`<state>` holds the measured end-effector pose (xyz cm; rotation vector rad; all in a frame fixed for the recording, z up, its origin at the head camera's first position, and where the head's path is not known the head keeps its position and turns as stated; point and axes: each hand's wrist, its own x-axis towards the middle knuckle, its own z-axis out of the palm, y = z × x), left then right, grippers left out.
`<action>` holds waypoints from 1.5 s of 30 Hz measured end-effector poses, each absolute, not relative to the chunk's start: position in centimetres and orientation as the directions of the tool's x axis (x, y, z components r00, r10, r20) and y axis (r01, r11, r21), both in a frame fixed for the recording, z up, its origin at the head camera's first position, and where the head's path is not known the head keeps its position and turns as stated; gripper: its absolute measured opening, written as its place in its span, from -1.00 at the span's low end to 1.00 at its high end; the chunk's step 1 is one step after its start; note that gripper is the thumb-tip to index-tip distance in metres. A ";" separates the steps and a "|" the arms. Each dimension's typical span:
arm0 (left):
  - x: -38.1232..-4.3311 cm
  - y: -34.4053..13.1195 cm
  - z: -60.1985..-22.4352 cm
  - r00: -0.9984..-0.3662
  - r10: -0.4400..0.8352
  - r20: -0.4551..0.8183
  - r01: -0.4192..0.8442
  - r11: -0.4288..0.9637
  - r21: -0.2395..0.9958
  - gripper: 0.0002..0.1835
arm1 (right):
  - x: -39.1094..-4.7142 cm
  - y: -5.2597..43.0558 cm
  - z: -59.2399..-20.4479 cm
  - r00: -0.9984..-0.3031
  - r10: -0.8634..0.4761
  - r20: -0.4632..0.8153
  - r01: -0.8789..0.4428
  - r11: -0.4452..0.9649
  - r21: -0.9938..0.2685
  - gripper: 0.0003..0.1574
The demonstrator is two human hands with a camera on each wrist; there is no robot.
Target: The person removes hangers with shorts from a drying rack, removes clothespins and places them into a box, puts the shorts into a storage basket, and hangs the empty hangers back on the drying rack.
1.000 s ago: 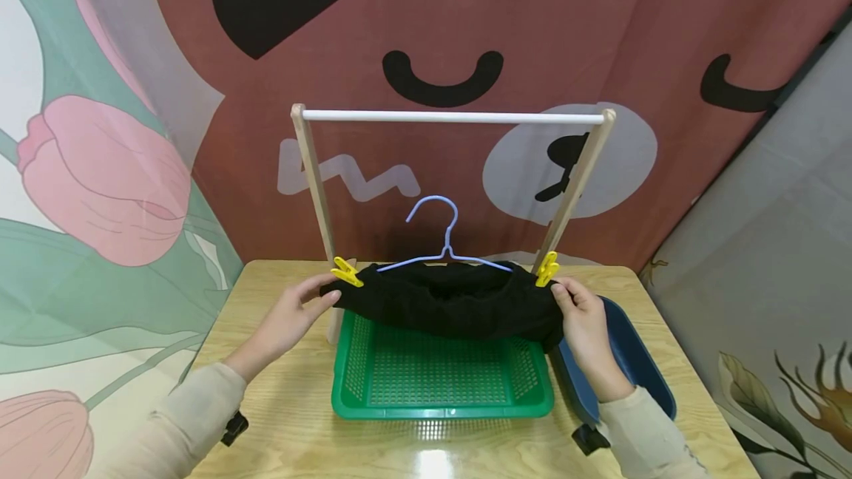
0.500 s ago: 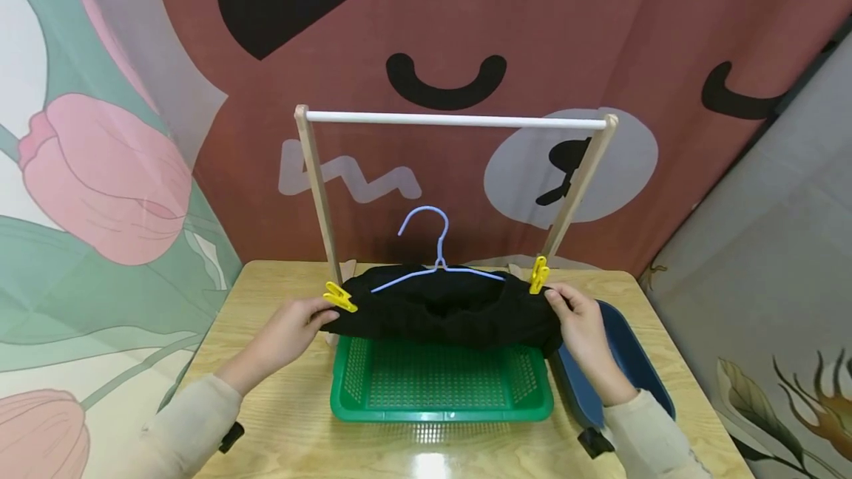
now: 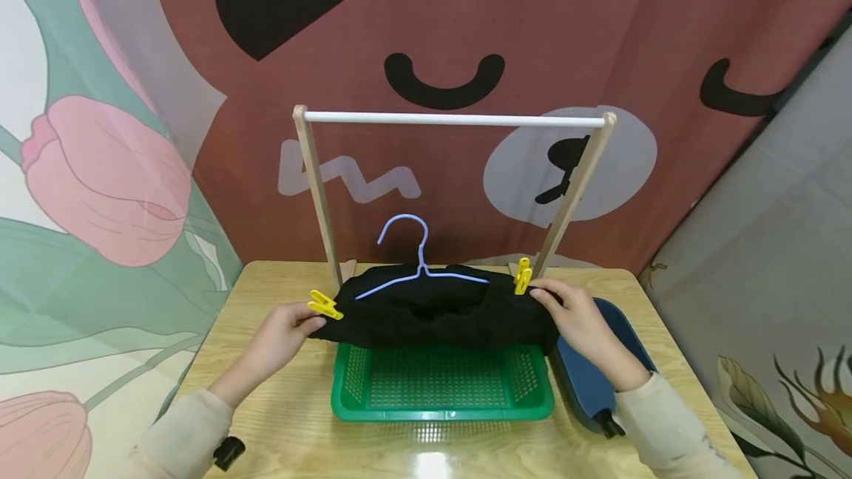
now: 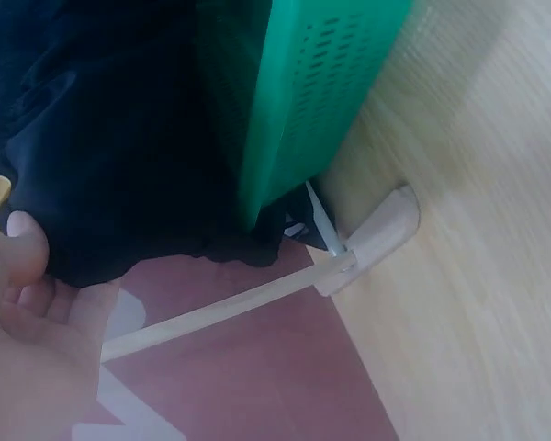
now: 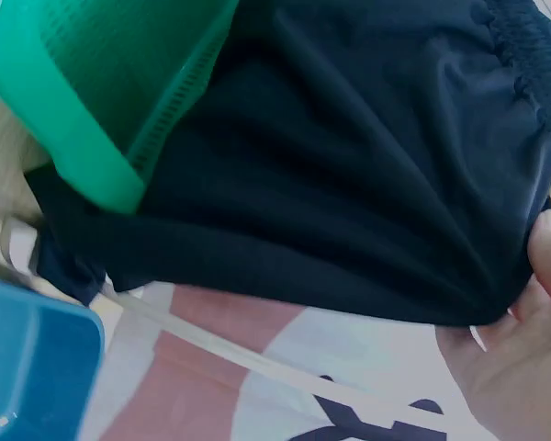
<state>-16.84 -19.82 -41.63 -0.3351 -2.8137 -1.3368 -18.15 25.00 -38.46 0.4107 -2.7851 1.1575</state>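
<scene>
A black garment with a gathered elastic waist [image 3: 439, 327] is stretched sideways between both hands, over the back of the green basket. My left hand [image 3: 279, 338] pinches its left upper corner, thumb on the near side in the left wrist view. At the opposite corner, my right hand [image 3: 579, 316] pinches the cloth. A light-blue hanger [image 3: 421, 269] rises out of the waist opening, hook pointing up; its arm ends are hidden by the cloth. Yellow clothespins sit beside the hands, a left clothespin [image 3: 325, 305] and a right clothespin [image 3: 523, 276], both on the waist edge.
A wooden rack with a white crossbar [image 3: 452, 120] stands behind the garment. The green perforated basket [image 3: 442, 415] is on the table [image 3: 286, 427] below. Right of it lies a blue tray [image 3: 592, 390], partly under the right forearm. A printed curtain backs the table.
The garment, hanger and clothespins have shifted left and slightly lower. My left hand has gone left and down with its corner; my right hand has moved left. Both keep their pinch.
</scene>
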 end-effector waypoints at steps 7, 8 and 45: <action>-16.6 -19.7 -41.7 -0.990 0.129 0.054 0.121 0.597 0.793 -0.85 | -18.2 25.5 -37.6 -0.936 -0.302 0.178 -0.346 0.710 -0.613 -0.61; -16.6 -19.7 -41.7 -0.991 0.124 0.055 0.118 0.597 0.793 -0.85 | -18.1 25.6 -37.4 -0.936 -0.307 0.171 -0.345 0.719 -0.603 -0.59; -15.5 -18.7 -42.0 -0.991 -0.025 0.128 0.088 0.597 0.798 -0.85 | -21.0 23.3 -30.9 -0.858 -0.446 0.255 -0.514 0.740 -0.434 -0.64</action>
